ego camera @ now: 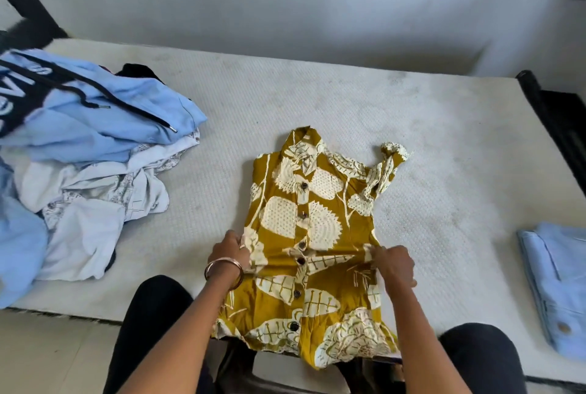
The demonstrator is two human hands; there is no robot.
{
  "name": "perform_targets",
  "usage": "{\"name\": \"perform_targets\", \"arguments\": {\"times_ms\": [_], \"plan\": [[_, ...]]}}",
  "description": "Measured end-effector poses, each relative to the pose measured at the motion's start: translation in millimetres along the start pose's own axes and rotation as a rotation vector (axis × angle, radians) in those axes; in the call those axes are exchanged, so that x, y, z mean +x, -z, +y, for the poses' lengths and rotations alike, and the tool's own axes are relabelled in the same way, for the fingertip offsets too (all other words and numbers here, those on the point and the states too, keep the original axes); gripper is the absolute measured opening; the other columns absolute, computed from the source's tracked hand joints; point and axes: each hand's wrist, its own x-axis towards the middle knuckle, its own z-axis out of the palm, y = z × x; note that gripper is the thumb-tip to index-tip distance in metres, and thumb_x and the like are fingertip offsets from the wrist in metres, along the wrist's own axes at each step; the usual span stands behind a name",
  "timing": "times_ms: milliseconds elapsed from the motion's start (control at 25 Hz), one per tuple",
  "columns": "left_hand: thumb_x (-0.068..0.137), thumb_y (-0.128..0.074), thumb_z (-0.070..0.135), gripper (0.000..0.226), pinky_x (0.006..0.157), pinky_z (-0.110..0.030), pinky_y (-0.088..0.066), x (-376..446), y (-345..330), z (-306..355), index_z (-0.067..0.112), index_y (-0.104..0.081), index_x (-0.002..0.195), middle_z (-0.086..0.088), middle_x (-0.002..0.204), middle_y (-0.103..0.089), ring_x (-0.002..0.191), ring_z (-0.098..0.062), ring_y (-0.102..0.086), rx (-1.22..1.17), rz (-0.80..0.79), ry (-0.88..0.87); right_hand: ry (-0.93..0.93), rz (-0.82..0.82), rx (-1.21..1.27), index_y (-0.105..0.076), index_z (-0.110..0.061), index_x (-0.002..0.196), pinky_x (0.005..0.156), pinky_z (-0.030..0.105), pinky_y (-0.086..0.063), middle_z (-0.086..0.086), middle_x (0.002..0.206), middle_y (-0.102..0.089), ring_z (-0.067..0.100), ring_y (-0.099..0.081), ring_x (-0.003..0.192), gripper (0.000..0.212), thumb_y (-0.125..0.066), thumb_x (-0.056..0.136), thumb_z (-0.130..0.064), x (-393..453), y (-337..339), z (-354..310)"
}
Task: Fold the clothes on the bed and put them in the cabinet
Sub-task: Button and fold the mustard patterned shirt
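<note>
A mustard-yellow buttoned dress with a cream leaf print lies front up on the white mattress, its collar away from me and its hem hanging over the near edge. My left hand, with a bangle on the wrist, pinches the dress's left side at the waist. On the opposite side, my right hand pinches the fabric at the same height. A crease runs across the dress between the two hands.
An unfolded heap lies at the left: a light blue hoodie over a white printed garment. A folded light blue garment sits at the right edge. Black bed frame bars stand at both far corners. A grey wall rises behind.
</note>
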Motion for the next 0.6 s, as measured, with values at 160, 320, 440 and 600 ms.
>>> {"name": "perform_targets", "arguments": {"times_ms": [160,320,440,600], "plan": [[0.085,-0.055,0.03,0.076,0.094,-0.042,-0.048,-20.2,1.0,0.9,0.021,-0.018,0.151,-0.015,0.139,-0.048,0.122,-0.033,-0.052,0.59,-0.378,0.057,0.053,-0.316,-0.389,-0.05,-0.006,0.096,0.054,0.028,-0.046,0.011,0.082,-0.065,0.019,-0.057,0.058,0.012,-0.053,0.092,-0.017,-31.8,11.2,46.1],[0.094,-0.048,0.025,0.032,0.071,-0.034,-0.049,-23.0,10.4,44.7,0.016,-0.061,0.122,-0.007,0.114,-0.066,0.102,-0.028,-0.064,0.638,0.007,-0.074,0.228,-0.141,-0.35,-0.052,-0.009,0.084,0.066,0.034,-0.053,0.012,0.088,-0.066,0.027,-0.063,0.075,0.021,-0.067,0.087,-0.024,-28.0,15.7,6.5],[0.094,-0.052,0.029,0.023,0.074,-0.036,-0.055,-1.0,11.1,93.7,0.013,-0.065,0.103,-0.01,0.104,-0.068,0.089,-0.027,-0.064,0.232,0.076,-0.282,0.512,-0.064,-0.101,-0.065,0.001,0.088,0.068,0.037,-0.049,0.018,0.092,-0.07,0.033,-0.064,0.08,0.021,-0.063,0.09,-0.019,-18.7,-1.1,-65.8],[0.094,-0.057,0.025,0.033,0.073,-0.034,-0.049,36.4,2.7,141.8,0.026,-0.054,0.126,-0.008,0.101,-0.066,0.086,-0.027,-0.062,-0.067,0.019,-0.306,0.67,-0.14,-0.082,-0.054,-0.012,0.13,0.076,0.034,-0.048,0.017,0.111,-0.068,0.033,-0.065,0.093,0.036,-0.053,0.094,-0.011,3.9,-45.3,-130.2]]}}
